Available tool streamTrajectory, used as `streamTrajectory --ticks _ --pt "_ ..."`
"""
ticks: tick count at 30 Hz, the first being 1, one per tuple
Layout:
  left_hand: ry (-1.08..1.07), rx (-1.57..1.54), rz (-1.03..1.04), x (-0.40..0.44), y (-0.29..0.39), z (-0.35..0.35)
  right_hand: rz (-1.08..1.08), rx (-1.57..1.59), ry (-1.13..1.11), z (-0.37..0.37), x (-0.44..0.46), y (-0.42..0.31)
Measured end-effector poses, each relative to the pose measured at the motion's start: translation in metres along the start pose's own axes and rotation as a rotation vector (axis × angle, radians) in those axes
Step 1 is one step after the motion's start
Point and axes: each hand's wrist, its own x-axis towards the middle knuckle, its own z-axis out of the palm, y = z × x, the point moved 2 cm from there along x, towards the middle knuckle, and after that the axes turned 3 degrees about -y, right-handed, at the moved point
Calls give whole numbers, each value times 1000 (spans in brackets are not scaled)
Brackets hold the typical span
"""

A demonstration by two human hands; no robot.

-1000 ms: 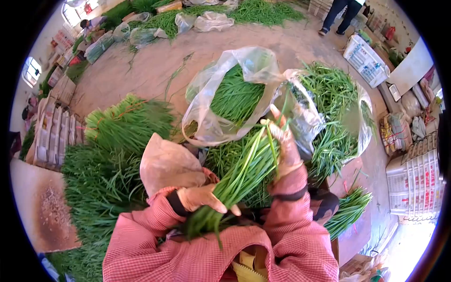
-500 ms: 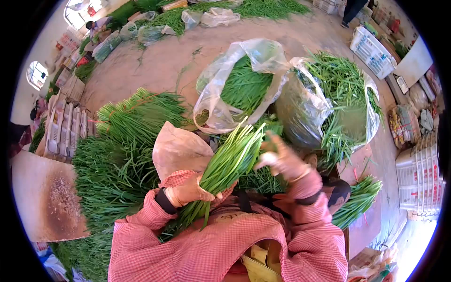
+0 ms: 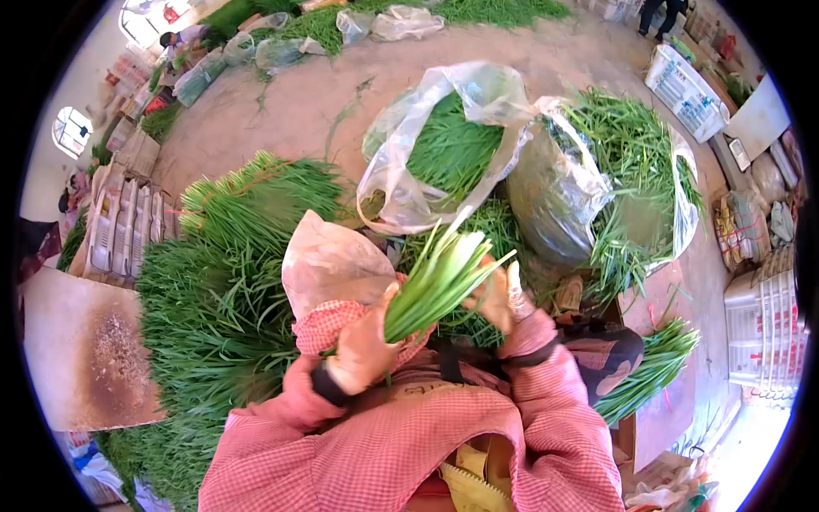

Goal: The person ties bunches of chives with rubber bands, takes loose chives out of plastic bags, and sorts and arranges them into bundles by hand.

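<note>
Well, handheld greens (image 3: 439, 277); illegible crate lettering (image 3: 789, 334)

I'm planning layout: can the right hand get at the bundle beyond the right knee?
Probably: the knee lies between the right hand and the bundle, but the way over it looks free.
</note>
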Motion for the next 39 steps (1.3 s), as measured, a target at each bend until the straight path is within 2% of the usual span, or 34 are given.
streamTrajectory --ticks 1,2,4,5,6,8,9,10,11,13,14,15,17,18,19,20,21,22,23,24,25,26,27,28,29,30,32,34,35,36,37,38,39 --pt "-121 9 -28 1 13 3 -64 556 -272 16 -1 10" --pt "-135 17 -29 -4 13 5 -76 571 -279 36 2 6" --pt "-181 231 324 -15 15 6 -65 608 -327 33 13 12" --pt "-287 55 461 -12 6 -19 -31 605 -285 29 8 13" --pt "-200 -75 624 -5 -5 -40 -75 510 -368 23 8 17" --pt "-199 -331 560 19 -18 -56 -110 754 -647 26 9 24" --pt "-236 -400 540 32 -25 -56 -88 699 -602 33 7 19" --pt "-362 -347 558 48 -29 -41 -82 704 -609 37 10 18" --pt "-678 -527 628 56 -5 -27 -82 630 -578 40 14 18" --pt "-845 -832 571 45 -9 33 -90 489 -532 42 20 12" --pt "-1124 -1010 368 39 -10 53 -134 531 -470 47 18 5" --pt "-1155 -1171 272 31 2 54 -106 508 -384 45 11 -6" --pt "-1183 -1189 234 38 -10 64 -66 447 -182 25 11 -7" --pt "-1191 -1207 194 37 -14 66 -63 435 -221 24 14 -11" --pt "-1128 -1187 97 37 -20 66 -67 402 -89 22 16 -13" --pt "-1116 -1195 96 36 -22 64 -75 367 36 23 20 -16" --pt "-1078 -1204 84 36 -20 60 -49 577 102 17 25 -21" --pt "-1041 -1210 71 34 -17 55 -139 573 170 9 30 -41" --pt "-992 -1195 124 29 -7 47 -233 658 21 -30 45 -53" --pt "-988 -1194 122 26 -10 48 -422 587 -12 -57 46 -74" --pt "-937 -1190 103 22 -15 49 -487 577 91 -65 33 -104" --pt "-889 -1186 84 21 -19 49 -585 380 17 -87 23 -130" --pt "-905 -1163 89 25 -27 52 -594 127 311 -74 6 -156" --pt "-908 -1168 88 28 -31 55 -623 -104 224 -74 -5 -173" --pt "-906 -1183 160 30 -31 57 -582 -388 302 -71 -15 -187" --pt "-906 -1196 235 33 -29 58 -618 -504 327 -32 -27 -193" --pt "-951 -1229 275 33 -15 48 -736 -532 255 -15 -24 -191" --pt "-963 -1322 222 32 -9 44 -513 -565 56 30 -18 -162" --pt "-1044 -1338 189 32 -7 42 -516 -562 55 30 -13 -145" --pt "-1041 -1333 188 29 -7 41 -391 -591 -103 22 2 -113" --pt "-912 -1338 160 27 -10 41 -265 -616 -263 13 17 -80" --pt "-777 -1346 133 25 -13 39 -263 -448 -208 7 11 -72" --pt "-758 -1357 123 25 -20 40 -271 -279 -155 0 5 -63"
